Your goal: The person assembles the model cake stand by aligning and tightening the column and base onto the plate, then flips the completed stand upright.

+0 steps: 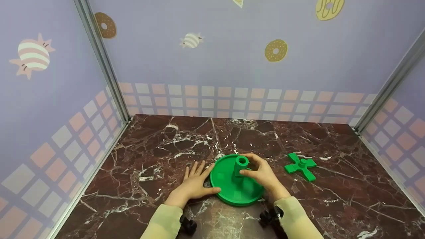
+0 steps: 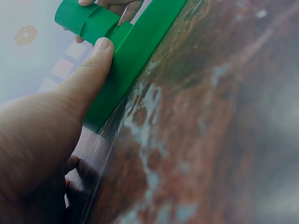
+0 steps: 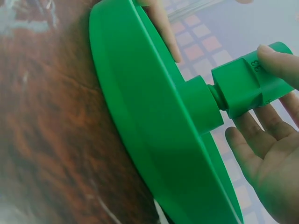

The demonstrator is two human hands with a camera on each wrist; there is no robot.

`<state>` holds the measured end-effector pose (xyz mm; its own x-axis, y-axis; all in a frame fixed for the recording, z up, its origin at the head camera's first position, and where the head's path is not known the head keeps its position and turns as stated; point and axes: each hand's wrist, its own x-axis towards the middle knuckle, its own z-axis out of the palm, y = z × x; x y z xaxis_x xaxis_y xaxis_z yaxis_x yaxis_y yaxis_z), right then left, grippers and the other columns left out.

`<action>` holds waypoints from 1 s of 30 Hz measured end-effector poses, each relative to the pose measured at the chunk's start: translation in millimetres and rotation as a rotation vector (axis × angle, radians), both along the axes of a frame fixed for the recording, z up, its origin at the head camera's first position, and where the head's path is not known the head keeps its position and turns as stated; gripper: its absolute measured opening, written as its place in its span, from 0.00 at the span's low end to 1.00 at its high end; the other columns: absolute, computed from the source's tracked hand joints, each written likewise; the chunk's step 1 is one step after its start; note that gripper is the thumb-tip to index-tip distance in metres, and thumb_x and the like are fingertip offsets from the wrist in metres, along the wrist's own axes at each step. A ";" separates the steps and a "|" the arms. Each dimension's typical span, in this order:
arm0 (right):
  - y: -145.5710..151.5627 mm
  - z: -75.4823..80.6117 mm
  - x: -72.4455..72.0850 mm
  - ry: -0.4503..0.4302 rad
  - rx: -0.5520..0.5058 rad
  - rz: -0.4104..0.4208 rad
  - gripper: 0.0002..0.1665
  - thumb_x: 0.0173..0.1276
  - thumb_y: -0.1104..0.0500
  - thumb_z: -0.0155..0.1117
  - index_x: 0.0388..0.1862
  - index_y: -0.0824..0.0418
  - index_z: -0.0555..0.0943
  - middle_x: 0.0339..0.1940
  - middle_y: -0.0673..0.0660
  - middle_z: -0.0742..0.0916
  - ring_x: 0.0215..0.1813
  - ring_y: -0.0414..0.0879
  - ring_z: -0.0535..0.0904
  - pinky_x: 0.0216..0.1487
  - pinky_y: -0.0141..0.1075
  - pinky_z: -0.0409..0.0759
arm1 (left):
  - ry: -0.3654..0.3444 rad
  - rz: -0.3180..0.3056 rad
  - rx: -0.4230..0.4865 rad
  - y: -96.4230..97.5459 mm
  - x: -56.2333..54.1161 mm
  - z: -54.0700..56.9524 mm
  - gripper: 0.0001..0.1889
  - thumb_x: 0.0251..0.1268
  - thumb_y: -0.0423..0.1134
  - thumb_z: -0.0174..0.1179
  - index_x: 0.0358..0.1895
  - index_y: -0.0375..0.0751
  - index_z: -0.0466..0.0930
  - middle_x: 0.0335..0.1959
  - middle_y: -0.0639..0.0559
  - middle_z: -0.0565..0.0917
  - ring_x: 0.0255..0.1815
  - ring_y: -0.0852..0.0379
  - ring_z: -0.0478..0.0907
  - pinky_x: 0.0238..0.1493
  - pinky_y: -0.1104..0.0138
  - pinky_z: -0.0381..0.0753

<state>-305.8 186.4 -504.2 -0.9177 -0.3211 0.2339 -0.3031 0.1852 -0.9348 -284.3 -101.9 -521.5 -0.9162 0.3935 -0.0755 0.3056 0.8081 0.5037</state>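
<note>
A round green plastic dish (image 1: 225,191) with a raised rim lies on the table before me. From its middle rises a short round boss (image 3: 201,105) topped by a narrower neck. My right hand (image 1: 265,176) grips a hollow green sleeve (image 1: 241,164), squarish below and round at its open top, directly over that boss. The right wrist view shows the sleeve in line with the neck, small embossed marks on its side. At the dish's left edge my left hand (image 1: 193,185) lies with fingers spread and straight, its thumb (image 2: 88,74) against the rim.
A green four-armed cross (image 1: 301,164) with a raised centre peg lies to the right of the dish. The dark red marbled table (image 1: 159,146) is enclosed by patterned purple panels (image 1: 212,59) at the back and sides, with metal posts (image 1: 105,63) at the corners.
</note>
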 end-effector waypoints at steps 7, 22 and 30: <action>0.7 0.4 -0.2 0.019 0.016 0.016 0.34 0.63 0.64 0.76 0.68 0.64 0.77 0.64 0.67 0.83 0.58 0.33 0.82 0.69 0.51 0.79 | 0.000 0.000 -0.002 -0.1 0.0 -0.2 0.54 0.61 0.76 0.59 0.85 0.58 0.48 0.86 0.38 0.46 0.87 0.33 0.35 0.82 0.33 0.33; -9.2 -3.8 0.0 0.054 0.056 -0.122 0.29 0.57 0.64 0.82 0.54 0.62 0.77 0.53 0.59 0.85 0.57 0.52 0.82 0.62 0.47 0.79 | 0.008 0.000 -0.003 0.3 0.0 -0.1 0.54 0.61 0.75 0.60 0.85 0.57 0.49 0.86 0.37 0.46 0.87 0.32 0.35 0.82 0.32 0.33; -3.0 3.7 1.6 0.029 0.046 0.009 0.43 0.63 0.62 0.78 0.74 0.66 0.68 0.68 0.69 0.79 0.68 0.65 0.77 0.68 0.57 0.77 | 0.000 0.001 0.002 0.1 -1.1 -0.9 0.54 0.60 0.76 0.59 0.85 0.58 0.49 0.86 0.39 0.46 0.87 0.33 0.35 0.82 0.33 0.32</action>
<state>-304.2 183.4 -500.5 -0.9078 -0.3400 0.2455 -0.3320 0.2251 -0.9160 -285.5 -101.7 -522.3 -0.9166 0.3927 -0.0748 0.3048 0.8076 0.5049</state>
